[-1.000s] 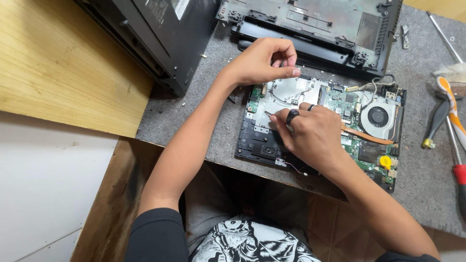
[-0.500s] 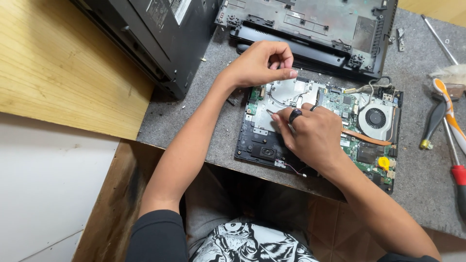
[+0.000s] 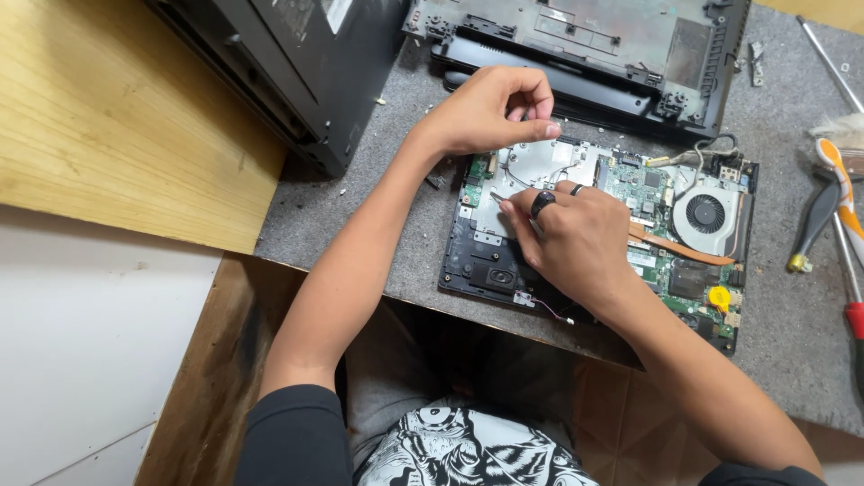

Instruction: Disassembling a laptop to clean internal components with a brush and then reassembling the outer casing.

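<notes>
An opened laptop base [image 3: 684, 270] lies on a grey felt mat, showing its green board, a silver metal plate [image 3: 540, 166] and a round fan [image 3: 706, 214]. My right hand [image 3: 576, 238], with dark rings on two fingers, rests on the middle of the board. It grips a thin metal tool [image 3: 497, 196] whose tip touches the left side of the silver plate. My left hand [image 3: 490, 112] hovers over the plate's top edge, fingertips pinched together. Whatever sits between them is too small to make out.
A detached laptop cover [image 3: 576, 45] lies behind the base. A black case [image 3: 297, 63] stands at the back left on the wooden desk [image 3: 108, 117]. Screwdrivers [image 3: 832, 193] lie at the right edge of the mat [image 3: 360, 193]. A yellow coin cell [image 3: 718, 297] sits on the board.
Both hands stay almost where they were. My right hand has edged slightly toward the silver plate with the tool.
</notes>
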